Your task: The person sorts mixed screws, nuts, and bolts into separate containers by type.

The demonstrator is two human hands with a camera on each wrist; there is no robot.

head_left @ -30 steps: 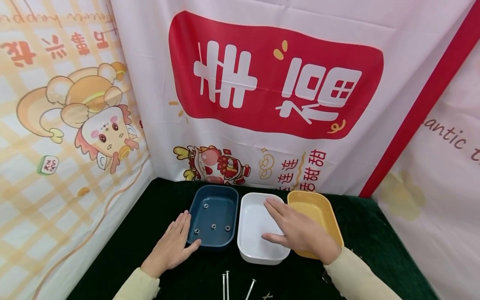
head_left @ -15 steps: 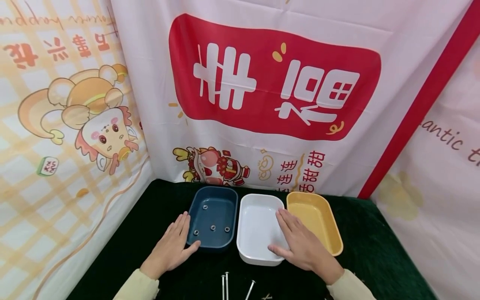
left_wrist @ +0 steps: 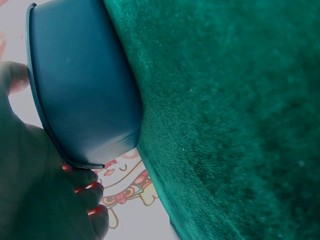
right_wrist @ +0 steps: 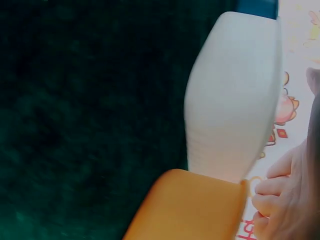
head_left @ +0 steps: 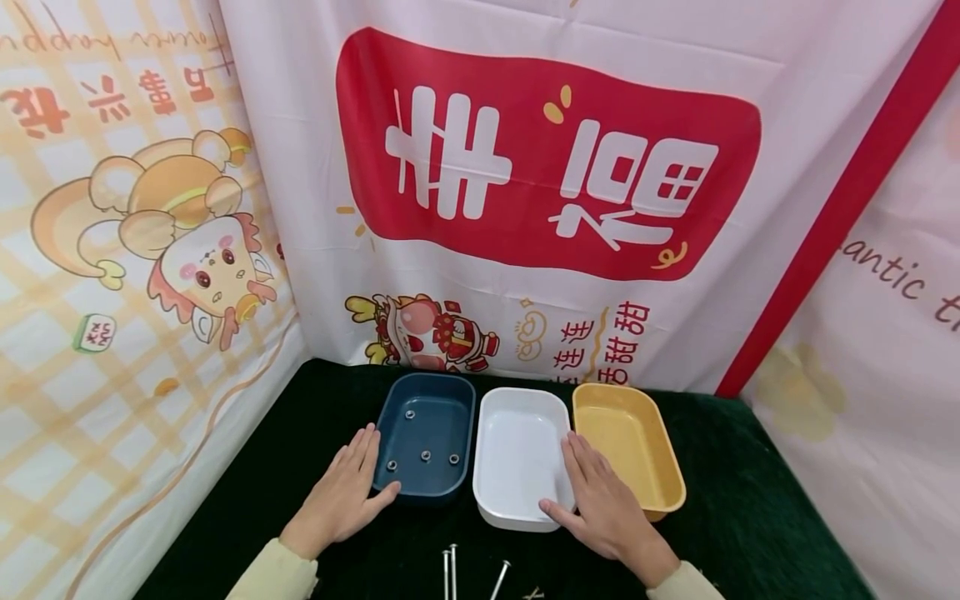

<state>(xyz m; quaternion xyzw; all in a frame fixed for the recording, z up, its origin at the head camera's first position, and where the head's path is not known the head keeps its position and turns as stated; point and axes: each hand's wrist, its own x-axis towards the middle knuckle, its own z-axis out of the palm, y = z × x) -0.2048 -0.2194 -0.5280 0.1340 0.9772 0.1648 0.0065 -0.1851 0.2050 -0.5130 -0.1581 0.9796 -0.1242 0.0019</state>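
"Since the white tray [head_left: 521,450] is less covered now, where is it found?"

"Low in the centre of the frame, with the blue tray [head_left: 441,417] at its left and the yellow tray [head_left: 630,433] at its right. Within the last second, the right hand [head_left: 607,504] has been drawn from over the white floor to the right rim."

"And is anything gripped?"

"Nothing is seen to be. The right hand is spread flat, fingers straight and thumb apart, over that rim; whether contact is made cannot be told. The left hand [head_left: 341,492] has been kept at the blue tray's left rim, its fingers straight, its thumb stretched toward the near corner."

"What is meant by the shift?"

"It may be judged that both trays are now bracketed from their outer sides, so sideways pressure could be applied; no tray seems displaced."

"And farther out?"

"Four metal nuts [head_left: 426,456] are scattered in the blue tray. At bottom centre, slim metal bolts [head_left: 453,571] are cut off by the frame's edge. Everything is set on dark green cloth [head_left: 750,483], backed by a printed curtain [head_left: 292,192]."
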